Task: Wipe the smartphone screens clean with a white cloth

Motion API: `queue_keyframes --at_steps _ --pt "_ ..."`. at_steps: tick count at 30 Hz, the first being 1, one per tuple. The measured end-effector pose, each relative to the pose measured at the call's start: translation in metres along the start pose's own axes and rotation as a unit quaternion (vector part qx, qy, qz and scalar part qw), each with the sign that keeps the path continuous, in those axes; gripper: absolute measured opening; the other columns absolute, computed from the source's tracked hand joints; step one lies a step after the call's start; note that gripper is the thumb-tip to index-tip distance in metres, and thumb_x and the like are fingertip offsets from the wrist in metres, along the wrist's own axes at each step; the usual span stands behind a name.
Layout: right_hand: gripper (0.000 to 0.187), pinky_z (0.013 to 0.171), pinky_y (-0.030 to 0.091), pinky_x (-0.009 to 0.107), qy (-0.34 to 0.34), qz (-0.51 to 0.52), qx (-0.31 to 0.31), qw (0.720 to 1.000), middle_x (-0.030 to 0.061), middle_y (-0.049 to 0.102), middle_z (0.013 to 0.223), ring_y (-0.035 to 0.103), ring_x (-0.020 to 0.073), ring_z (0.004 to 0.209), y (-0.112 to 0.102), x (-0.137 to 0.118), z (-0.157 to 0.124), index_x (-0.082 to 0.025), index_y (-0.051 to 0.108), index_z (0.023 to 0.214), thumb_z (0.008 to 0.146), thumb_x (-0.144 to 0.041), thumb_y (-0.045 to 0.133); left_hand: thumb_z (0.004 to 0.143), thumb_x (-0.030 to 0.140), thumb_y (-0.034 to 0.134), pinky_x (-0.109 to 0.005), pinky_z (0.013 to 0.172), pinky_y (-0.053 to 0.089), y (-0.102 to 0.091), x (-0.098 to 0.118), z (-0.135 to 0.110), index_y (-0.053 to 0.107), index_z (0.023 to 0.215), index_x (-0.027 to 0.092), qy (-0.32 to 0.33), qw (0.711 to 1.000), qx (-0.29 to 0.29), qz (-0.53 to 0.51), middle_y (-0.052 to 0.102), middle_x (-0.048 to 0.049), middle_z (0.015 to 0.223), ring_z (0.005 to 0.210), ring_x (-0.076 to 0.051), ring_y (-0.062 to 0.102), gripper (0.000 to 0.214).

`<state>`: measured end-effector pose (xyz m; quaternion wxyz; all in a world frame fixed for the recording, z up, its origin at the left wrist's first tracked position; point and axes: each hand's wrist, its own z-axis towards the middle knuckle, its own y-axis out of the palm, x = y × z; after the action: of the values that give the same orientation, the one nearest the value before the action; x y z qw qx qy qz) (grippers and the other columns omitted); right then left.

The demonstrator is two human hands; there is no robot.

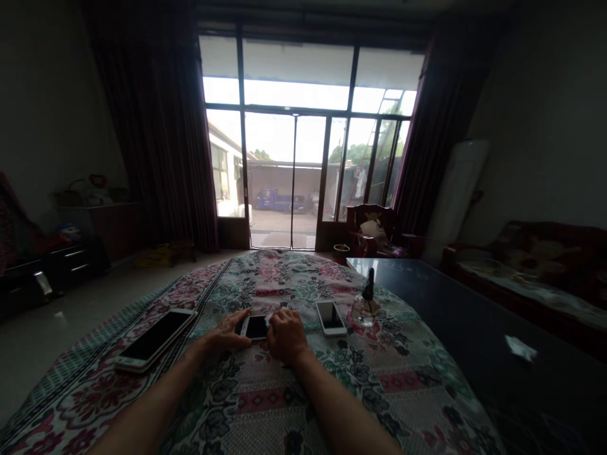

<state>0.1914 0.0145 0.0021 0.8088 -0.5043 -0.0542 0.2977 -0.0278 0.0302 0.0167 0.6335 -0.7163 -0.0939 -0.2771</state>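
Note:
A small white phone with a dark screen lies on the floral cloth between my hands. My left hand rests flat with its fingers spread, the fingertips touching the phone's left edge. My right hand is curled at the phone's right edge, fingers bent against it. A second white phone lies just to the right. A larger white tablet lies to the left. A small glass bottle with a dark top stands right of the second phone.
A dark glossy table adjoins the cloth on the right, with a scrap of white paper on it. Beyond are a glass door, a wooden chair, a sofa at right and a low cabinet at left.

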Motion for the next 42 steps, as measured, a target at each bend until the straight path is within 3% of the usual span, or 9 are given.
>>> queue_keyframes --at_steps 10,19,21,25,33,42 --pt "0.016 0.098 0.040 0.033 0.027 0.037 0.002 0.999 0.0063 0.068 0.107 0.059 0.0213 0.107 -0.002 -0.001 -0.001 -0.021 0.068 0.093 0.084 -0.015 0.056 0.059 0.038 0.069 -0.040 0.113 0.035 0.007 -0.007 0.004 0.041 0.150 0.017 0.025 0.999 0.032 -0.027 0.054 -0.0105 0.146 0.137 -0.035 0.045 0.098" --pt "0.019 0.099 0.040 0.032 0.033 0.102 0.036 0.994 0.0035 0.070 0.105 0.061 0.0199 0.107 0.002 0.004 -0.001 -0.024 0.069 0.092 0.081 -0.012 0.058 0.062 0.034 0.069 -0.042 0.114 0.034 0.015 -0.015 0.004 0.031 0.155 0.026 0.028 0.998 0.056 -0.029 0.051 -0.0063 0.149 0.138 -0.033 0.044 0.101" --pt "0.020 0.100 0.040 0.031 0.042 0.119 0.038 0.991 0.0032 0.070 0.104 0.061 0.0192 0.106 0.002 0.006 0.000 -0.023 0.069 0.092 0.080 -0.011 0.059 0.061 0.034 0.070 -0.040 0.114 0.035 0.010 -0.016 0.001 0.029 0.156 0.027 0.023 0.998 0.026 -0.048 0.049 -0.0044 0.151 0.139 -0.032 0.043 0.103" --pt "0.022 0.102 0.039 0.029 0.050 0.147 0.033 0.987 0.0032 0.072 0.105 0.062 0.0180 0.107 0.003 0.008 0.001 -0.022 0.070 0.091 0.079 -0.008 0.059 0.065 0.034 0.065 -0.038 0.114 0.035 0.005 -0.020 -0.004 0.025 0.157 0.025 0.046 0.994 0.012 -0.100 0.052 -0.0039 0.148 0.137 -0.032 0.045 0.100" --pt "0.017 0.100 0.039 0.031 0.037 0.147 0.048 0.987 0.0036 0.071 0.103 0.061 0.0184 0.105 0.006 0.009 -0.001 -0.021 0.070 0.090 0.084 -0.011 0.057 0.063 0.033 0.062 -0.040 0.113 0.035 0.017 -0.034 0.002 0.034 0.153 0.017 0.070 0.984 0.050 -0.156 0.056 -0.0091 0.143 0.133 -0.034 0.048 0.096" --pt "0.024 0.104 0.036 0.035 -0.004 0.117 -0.018 0.993 0.0043 0.065 0.125 0.052 0.0214 0.119 0.008 -0.028 -0.007 -0.023 0.065 0.108 0.092 -0.016 0.048 0.061 0.031 0.067 -0.040 0.114 0.035 0.021 -0.039 0.006 0.036 0.152 0.017 0.062 0.980 0.064 -0.178 0.057 -0.0104 0.142 0.132 -0.032 0.049 0.097"
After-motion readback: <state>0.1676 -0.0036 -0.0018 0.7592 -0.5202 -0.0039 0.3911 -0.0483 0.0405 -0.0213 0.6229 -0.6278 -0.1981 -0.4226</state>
